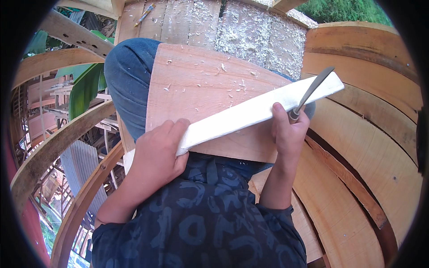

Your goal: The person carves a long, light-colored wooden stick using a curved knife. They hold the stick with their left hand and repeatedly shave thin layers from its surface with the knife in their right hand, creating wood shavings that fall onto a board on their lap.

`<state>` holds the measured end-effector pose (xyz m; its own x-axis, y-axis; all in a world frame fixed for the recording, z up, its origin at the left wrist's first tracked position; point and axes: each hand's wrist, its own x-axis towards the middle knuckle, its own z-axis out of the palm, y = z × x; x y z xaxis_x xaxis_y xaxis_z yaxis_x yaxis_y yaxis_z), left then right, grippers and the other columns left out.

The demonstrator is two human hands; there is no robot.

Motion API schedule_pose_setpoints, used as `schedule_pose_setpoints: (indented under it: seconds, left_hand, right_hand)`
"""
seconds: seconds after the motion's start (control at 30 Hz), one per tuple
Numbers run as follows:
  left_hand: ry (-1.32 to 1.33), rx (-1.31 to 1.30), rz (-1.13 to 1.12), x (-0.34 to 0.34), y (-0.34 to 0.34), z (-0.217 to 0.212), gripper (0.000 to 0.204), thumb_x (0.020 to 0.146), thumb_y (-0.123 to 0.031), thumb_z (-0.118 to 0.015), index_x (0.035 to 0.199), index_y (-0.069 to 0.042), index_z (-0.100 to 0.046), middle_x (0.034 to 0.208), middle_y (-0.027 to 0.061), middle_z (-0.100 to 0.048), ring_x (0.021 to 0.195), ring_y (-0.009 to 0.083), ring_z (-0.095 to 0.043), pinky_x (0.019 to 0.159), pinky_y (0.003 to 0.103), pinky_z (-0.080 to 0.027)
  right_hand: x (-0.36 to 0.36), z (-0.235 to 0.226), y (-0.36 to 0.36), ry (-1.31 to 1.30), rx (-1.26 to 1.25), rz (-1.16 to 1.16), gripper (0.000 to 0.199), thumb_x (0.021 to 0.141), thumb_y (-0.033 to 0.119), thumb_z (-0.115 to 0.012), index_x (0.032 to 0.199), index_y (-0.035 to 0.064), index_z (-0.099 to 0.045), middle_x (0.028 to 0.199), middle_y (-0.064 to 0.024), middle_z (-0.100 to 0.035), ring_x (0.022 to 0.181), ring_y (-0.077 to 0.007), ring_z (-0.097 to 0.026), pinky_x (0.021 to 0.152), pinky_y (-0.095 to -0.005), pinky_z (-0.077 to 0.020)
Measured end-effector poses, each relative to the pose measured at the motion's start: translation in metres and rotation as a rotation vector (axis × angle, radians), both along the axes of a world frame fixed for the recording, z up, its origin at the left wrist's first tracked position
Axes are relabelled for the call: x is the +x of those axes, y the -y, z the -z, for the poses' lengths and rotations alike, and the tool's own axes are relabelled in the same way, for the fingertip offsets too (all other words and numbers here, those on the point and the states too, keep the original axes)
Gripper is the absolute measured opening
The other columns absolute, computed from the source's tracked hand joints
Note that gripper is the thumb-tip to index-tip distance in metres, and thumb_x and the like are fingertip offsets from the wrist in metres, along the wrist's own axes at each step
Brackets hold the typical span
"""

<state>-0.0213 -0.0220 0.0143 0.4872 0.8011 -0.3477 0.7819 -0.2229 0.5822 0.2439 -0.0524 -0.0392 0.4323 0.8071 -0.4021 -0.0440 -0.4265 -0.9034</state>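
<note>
Pale wooden slat (pixel 259 109): on broad board (pixel 201 94) across lap; left hand (pixel 156 154) closed on near end; right hand (pixel 288 129) gripping knife (pixel 313 89); scattered shavings (pixel 250 31) suggest carving underway, unfinished.

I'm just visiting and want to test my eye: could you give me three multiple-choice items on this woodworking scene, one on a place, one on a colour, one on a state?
1. Where does the pale flat wooden strip lie?
A. Across the broad reddish wooden board
B. On the grass
C. Inside a bucket

2. What colour is the curved knife blade?
A. Red
B. Grey metal
C. Yellow

3. How is the right hand?
A. Open and empty
B. Shut on the knife handle
C. Resting flat on the knee

Answers:
1 A: the pale flat wooden strip slants over the broad reddish wooden board, its near end in the left hand.
2 B: the curved knife blade is dull grey.
3 B: the right hand grips the knife handle beside the strip.
</note>
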Motion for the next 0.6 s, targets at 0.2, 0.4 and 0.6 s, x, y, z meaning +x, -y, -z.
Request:
schedule_pose_setpoints:
  seconds: [0.2, 0.4, 0.6]
  left_hand:
    - [-0.23, -0.059, -0.088, -0.016, -0.011, -0.006, 0.036, 0.07, -0.023, -0.075, 0.091, -0.002, -0.053, 0.08, 0.0204, -0.062, 0.078, 0.0399, -0.063, 0.07, 0.047, -0.049]
    - [-0.291, -0.197, -0.089, -0.025, -0.013, -0.012, 0.035, 0.068, -0.023, -0.072, 0.087, 0.001, -0.056, 0.079, 0.0246, -0.064, 0.078, 0.0433, -0.063, 0.071, 0.049, -0.05]
    - [-0.242, -0.235, -0.079, -0.027, -0.018, -0.009, 0.031, 0.067, -0.019, -0.069, 0.087, 0.002, -0.058, 0.076, 0.0262, -0.062, 0.079, 0.0448, -0.063, 0.072, 0.049, -0.05]
  right_hand:
    - [-0.005, 0.001, 0.0, 0.003, -0.013, 0.046, 0.023, 0.087, 0.019, -0.075, 0.086, -0.0031, -0.066, 0.069, 0.0032, -0.059, 0.062, -0.0026, -0.048, 0.056, -0.0202, -0.037]
    - [-0.003, -0.004, -0.003, 0.082, -0.057, -0.084, 0.021, 0.088, 0.018, -0.073, 0.084, -0.0012, -0.066, 0.06, 0.0092, -0.046, 0.057, -0.0007, -0.037, 0.051, -0.0211, -0.027]
    - [-0.001, -0.004, -0.007, 0.063, -0.022, -0.119, 0.023, 0.088, 0.019, -0.074, 0.084, -0.0016, -0.066, 0.061, 0.009, -0.047, 0.058, -0.0008, -0.037, 0.051, -0.021, -0.0285]
